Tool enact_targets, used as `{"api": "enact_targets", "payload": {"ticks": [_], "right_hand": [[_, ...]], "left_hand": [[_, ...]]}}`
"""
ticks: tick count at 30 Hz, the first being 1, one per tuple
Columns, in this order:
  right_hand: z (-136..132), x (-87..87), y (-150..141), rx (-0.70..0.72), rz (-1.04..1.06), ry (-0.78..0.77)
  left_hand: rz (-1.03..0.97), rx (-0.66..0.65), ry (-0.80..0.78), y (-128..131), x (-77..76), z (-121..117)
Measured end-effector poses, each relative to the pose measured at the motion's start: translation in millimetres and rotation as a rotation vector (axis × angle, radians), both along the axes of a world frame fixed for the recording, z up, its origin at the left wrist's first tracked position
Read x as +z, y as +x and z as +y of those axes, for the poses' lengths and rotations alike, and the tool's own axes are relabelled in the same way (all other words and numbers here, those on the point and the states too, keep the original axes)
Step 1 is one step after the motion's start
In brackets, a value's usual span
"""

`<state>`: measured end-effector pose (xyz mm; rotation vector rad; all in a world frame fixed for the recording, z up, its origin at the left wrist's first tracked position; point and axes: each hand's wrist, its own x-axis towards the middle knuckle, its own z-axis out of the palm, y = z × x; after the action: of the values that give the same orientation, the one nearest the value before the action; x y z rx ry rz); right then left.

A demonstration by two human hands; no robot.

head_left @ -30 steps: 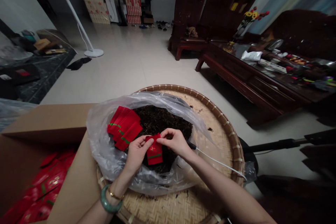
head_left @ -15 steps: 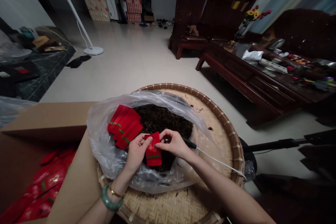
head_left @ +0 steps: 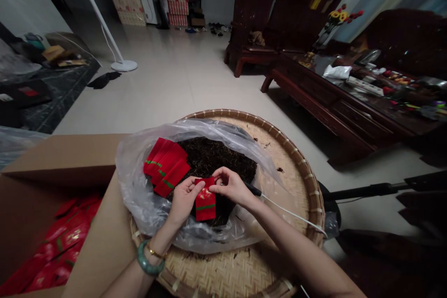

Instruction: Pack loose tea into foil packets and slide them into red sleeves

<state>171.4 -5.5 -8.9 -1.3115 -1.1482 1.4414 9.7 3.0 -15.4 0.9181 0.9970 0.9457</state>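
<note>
A small red packet (head_left: pixel 206 205) with a green band and gold print hangs over the dark loose leaves (head_left: pixel 220 153). My left hand (head_left: pixel 185 198) pinches its upper left corner between thumb and fingers. At the upper right corner, my right hand (head_left: pixel 230 186) pinches it too. A fanned stack of red packets (head_left: pixel 165 165) rests on the leaves, left of my hands. The leaves lie inside an open clear plastic bag (head_left: pixel 134 186). Partly hidden behind my right wrist is a black handle (head_left: pixel 253 189) with a white cord (head_left: pixel 289 214).
The bag sits on a round woven bamboo tray (head_left: pixel 300 177) with leaf scraps on it. At left stands an open cardboard box (head_left: pixel 94 237) holding many red packets (head_left: pixel 66 237). Beyond are a white fan stand (head_left: pixel 124 65) and a dark wooden table (head_left: pixel 314 93) crowded with items.
The packet's top has tipped back and it hangs straighter. My right thumb and fingers have shifted up slightly at its top corner; my left hand has barely moved.
</note>
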Motion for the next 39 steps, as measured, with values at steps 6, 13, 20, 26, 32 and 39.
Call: {"api": "enact_targets", "payload": {"ticks": [6, 13, 20, 26, 32, 39], "right_hand": [[1.5, 1.2, 3.4, 0.007, 0.059, -0.127], [2.5, -1.2, 6.6, 0.054, -0.079, -0.054], [-1.6, 4.8, 4.5, 0.040, -0.378, 0.191], [-4.4, 13.0, 2.7, 0.111, -0.393, 0.254], [-5.8, 19.4, -4.8, 0.290, -0.739, 0.486], [-3.6, 0.6, -7.8, 0.269, -0.857, 0.565]], "left_hand": [[0.008, -0.075, -0.030, -1.0, -0.3, 0.3], [0.015, -0.187, -0.125, -0.5, -0.6, -0.6], [0.041, -0.243, -0.095, 1.1, -2.5, -1.9], [0.092, -0.362, -0.161, 1.4, -0.1, -5.2], [0.287, -0.417, 0.081, 4.3, -3.9, -7.2], [0.165, -0.423, -0.061, 4.0, -1.6, -13.8]]}}
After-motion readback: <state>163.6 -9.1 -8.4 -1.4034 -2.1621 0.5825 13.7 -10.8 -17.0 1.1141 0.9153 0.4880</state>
